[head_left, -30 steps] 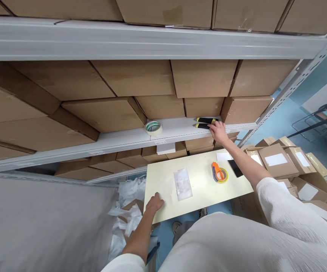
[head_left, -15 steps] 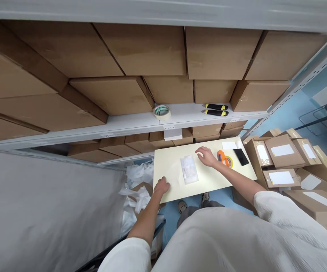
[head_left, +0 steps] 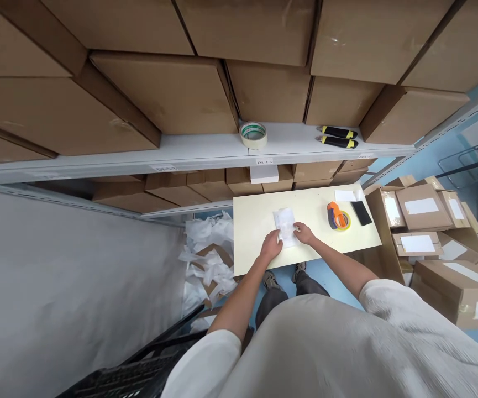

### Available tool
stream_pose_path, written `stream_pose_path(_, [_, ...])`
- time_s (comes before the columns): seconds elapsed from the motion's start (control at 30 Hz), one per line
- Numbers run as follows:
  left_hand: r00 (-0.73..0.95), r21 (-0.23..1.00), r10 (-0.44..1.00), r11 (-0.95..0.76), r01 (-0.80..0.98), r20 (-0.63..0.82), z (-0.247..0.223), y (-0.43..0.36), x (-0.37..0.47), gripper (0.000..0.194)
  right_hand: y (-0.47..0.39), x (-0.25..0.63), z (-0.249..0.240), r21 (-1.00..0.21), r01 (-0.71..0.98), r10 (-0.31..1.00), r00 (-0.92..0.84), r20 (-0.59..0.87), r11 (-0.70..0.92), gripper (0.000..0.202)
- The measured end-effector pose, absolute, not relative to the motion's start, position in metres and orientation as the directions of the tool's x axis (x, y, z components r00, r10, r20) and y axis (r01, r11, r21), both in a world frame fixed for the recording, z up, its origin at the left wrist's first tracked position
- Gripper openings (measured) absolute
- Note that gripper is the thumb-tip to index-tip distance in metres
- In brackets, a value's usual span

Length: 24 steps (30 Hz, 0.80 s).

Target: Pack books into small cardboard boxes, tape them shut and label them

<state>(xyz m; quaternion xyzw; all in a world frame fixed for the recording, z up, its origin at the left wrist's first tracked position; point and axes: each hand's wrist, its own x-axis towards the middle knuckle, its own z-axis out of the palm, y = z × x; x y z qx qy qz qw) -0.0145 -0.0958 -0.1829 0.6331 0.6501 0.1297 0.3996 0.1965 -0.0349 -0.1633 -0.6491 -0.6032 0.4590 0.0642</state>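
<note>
A small white, partly see-through packet (head_left: pixel 286 225) lies flat on the cream tabletop (head_left: pixel 253 215). My left hand (head_left: pixel 272 245) is at its left edge, fingers closed on that side. On the right edge rests my right hand (head_left: pixel 304 232), its thumb and fingers pinched on the packet. To the right of my hands are an orange tape dispenser (head_left: pixel 335 214) with a yellow roll, a black phone (head_left: pixel 361 213) and a white paper (head_left: pixel 345 195).
Cardboard boxes fill the shelf (head_left: pixel 205 145) ahead, which also bears a tape roll (head_left: pixel 253 136) and two black-yellow cutters (head_left: pixel 338 137). Labelled boxes (head_left: pixel 424 213) stand at the right. White wrapping scraps (head_left: pixel 214 271) lie left of the table; a black crate (head_left: pixel 139 373) is lower left.
Both hands have come together at the packet, the left moving right and the right moving down to its edge. The camera view has shifted, so the shelf appears higher and closer.
</note>
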Motion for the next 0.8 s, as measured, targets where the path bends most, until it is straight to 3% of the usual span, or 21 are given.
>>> stream_pose_path(0.4, [0.115, 0.709, 0.895, 0.259, 0.656, -0.432, -0.201, -0.092, -0.008, 0.069, -0.036, 0.180, -0.174, -0.654, 0.552, 0.825, 0.116, -0.554, -0.517, 0.051])
stream_pose_path(0.57, [0.066, 0.742, 0.914, 0.280, 0.610, -0.399, -0.191, -0.090, -0.018, 0.047, -0.034, 0.163, -0.163, -0.795, 0.425, 0.875, -0.013, -0.484, -0.433, 0.032])
stream_pose_path(0.67, [-0.087, 0.776, 0.933, 0.340, 0.532, -0.350, -0.182, -0.091, -0.033, 0.037, -0.036, 0.150, -0.159, -0.838, 0.345, 0.854, -0.155, -0.496, -0.423, 0.031])
stream_pose_path(0.8, [-0.297, 0.825, 0.865, 0.484, 0.290, -0.403, -0.174, -0.096, -0.055, 0.032, -0.042, 0.140, -0.161, -0.826, 0.358, 0.818, -0.225, -0.529, -0.436, 0.026])
